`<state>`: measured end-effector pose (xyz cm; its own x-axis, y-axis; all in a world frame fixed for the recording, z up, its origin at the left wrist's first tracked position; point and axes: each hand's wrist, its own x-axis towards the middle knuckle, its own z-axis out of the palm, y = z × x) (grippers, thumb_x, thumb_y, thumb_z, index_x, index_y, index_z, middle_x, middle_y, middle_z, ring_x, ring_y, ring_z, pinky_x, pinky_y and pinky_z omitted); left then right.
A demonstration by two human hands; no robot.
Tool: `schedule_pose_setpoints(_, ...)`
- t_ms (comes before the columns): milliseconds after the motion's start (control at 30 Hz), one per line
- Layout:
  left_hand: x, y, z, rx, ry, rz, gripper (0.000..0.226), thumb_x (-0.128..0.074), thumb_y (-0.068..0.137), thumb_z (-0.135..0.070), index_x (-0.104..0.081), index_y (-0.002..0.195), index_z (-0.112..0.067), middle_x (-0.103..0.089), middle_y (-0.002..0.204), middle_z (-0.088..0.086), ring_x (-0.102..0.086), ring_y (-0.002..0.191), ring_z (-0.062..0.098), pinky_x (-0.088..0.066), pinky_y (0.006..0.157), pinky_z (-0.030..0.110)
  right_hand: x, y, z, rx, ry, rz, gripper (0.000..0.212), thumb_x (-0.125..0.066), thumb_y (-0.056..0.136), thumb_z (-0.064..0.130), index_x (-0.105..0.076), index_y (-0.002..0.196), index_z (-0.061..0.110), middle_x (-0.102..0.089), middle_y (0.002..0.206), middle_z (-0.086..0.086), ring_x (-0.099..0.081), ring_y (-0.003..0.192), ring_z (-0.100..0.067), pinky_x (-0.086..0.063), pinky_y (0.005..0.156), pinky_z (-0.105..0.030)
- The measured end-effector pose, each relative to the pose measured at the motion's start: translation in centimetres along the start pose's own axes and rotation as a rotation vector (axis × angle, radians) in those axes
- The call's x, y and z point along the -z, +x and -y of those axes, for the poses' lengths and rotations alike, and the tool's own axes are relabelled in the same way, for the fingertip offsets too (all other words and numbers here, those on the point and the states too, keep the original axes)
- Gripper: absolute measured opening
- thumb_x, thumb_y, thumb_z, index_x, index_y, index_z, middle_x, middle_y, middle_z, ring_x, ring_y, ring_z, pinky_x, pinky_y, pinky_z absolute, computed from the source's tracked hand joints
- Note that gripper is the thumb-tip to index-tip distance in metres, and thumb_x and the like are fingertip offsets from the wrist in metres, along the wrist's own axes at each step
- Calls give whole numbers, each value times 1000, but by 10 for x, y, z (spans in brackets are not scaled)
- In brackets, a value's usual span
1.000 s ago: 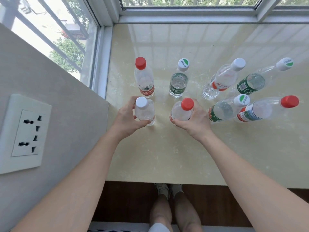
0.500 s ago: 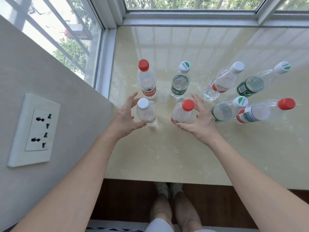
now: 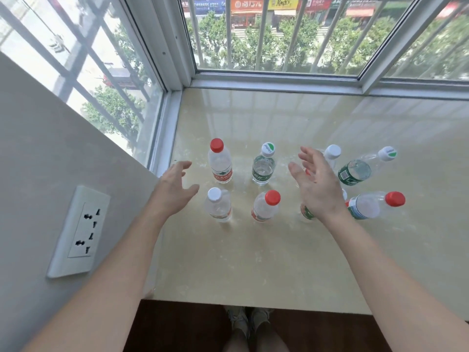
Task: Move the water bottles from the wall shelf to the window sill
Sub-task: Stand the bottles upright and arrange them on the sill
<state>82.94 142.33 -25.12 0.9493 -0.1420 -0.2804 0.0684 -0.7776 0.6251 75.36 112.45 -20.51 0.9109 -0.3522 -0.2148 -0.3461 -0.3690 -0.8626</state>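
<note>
The left hand [image 3: 175, 191] and right hand [image 3: 317, 184] hover, fingers spread and holding nothing, by two rows of clear plastic water bottles [image 3: 219, 162] standing midway on the glossy cream window sill [image 3: 253, 265], with open sill toward its near edge.

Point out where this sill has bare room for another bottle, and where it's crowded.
Bare: the beige stone window sill from the front bottle row to its near edge, and the strip between the back row and the white window frame. Crowded: the clear plastic water bottles in two rows; the right hand hovers over some.
</note>
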Motion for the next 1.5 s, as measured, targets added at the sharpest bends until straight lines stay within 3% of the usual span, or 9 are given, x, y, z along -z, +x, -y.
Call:
schedule_pose_setpoints(167, -2, 37, -16, -15, -77, 19, 73, -81, 78, -33, -44, 140, -22, -49, 141, -6, -52, 122, 14, -46, 101, 39, -16, 48, 4, -46, -237, 142, 74, -77, 82, 32, -40, 146, 20, -50, 144, -3, -48, 131, -19, -39, 108, -38)
schedule_pose_setpoints(333, -16, 63, -24, -25, -106, 98, 86, -88, 67, -39, -42, 140, -35, -49, 140, -13, -53, 118, 14, -48, 100, 43, -39, 71, -11, -87, -296, 221, 89, -88, 69, 30, -43, 145, 25, -51, 142, -5, -50, 127, -22, -40, 103, -34)
schedule_pose_setpoints(467, -25, 71, -29, -23, -143, 90, 73, -87, 70, -34, -48, 131, -37, -52, 127, -18, -55, 117, 14, -46, 98, 35, -53, 80, -25, -95, -286, 179, 84, -89, 65, 31, -49, 139, 29, -54, 135, -2, -54, 121, -25, -45, 102, -38)
schedule_pose_setpoints(633, -30, 78, -31, -30, -123, 98, 56, -84, 72, -30, -56, 120, -32, -62, 119, -10, -58, 111, 14, -45, 89, 31, -62, 85, -31, -14, -276, 125, 80, -90, 63, 29, -54, 135, 29, -55, 127, -1, -58, 115, -24, -49, 99, -41)
schedule_pose_setpoints(833, -31, 77, -30, -46, -138, 109, 55, -85, 72, -27, -58, 119, -31, -61, 113, -13, -60, 103, 15, -41, 73, 13, -67, 90, -34, 24, -267, 85, 63, -89, 67, 27, -62, 124, 22, -63, 118, -6, -61, 109, -27, -49, 95, -43)
schedule_pose_setpoints(1067, -34, 74, -28, -53, -136, 97, 56, -86, 72, -25, -58, 120, -31, -60, 111, -13, -60, 103, 15, -39, 73, 6, -69, 95, -32, 58, -263, 61, 58, -88, 66, 29, -65, 120, 24, -66, 112, -5, -63, 105, -25, -51, 93, -43)
schedule_pose_setpoints(1200, -36, 74, -26, -52, -138, 78, 58, -87, 71, -27, -56, 121, -33, -60, 112, -13, -60, 105, 13, -41, 77, 10, -68, 90, -37, 59, -266, 63, 57, -89, 66, 29, -66, 118, 25, -65, 113, -2, -62, 105, -23, -51, 93, -41)
schedule_pose_setpoints(1367, -35, 71, -25, -39, -124, 81, 65, -88, 68, -32, -52, 122, -37, -59, 117, -15, -57, 112, 12, -52, 93, 38, -67, 89, -38, 72, -281, 73, 61, -89, 66, 29, -64, 122, 24, -63, 115, 0, -60, 106, -22, -48, 91, -33)
schedule_pose_setpoints(1500, -21, 64, -22, -26, -27, 81, 75, -87, 69, -36, -48, 133, -33, -55, 135, -12, -53, 123, 15, -46, 97, 33, -61, 86, -30, 79, -328, 115, 80, -89, 65, 31, -53, 137, 24, -59, 129, -3, -56, 117, -22, -42, 95, -29)
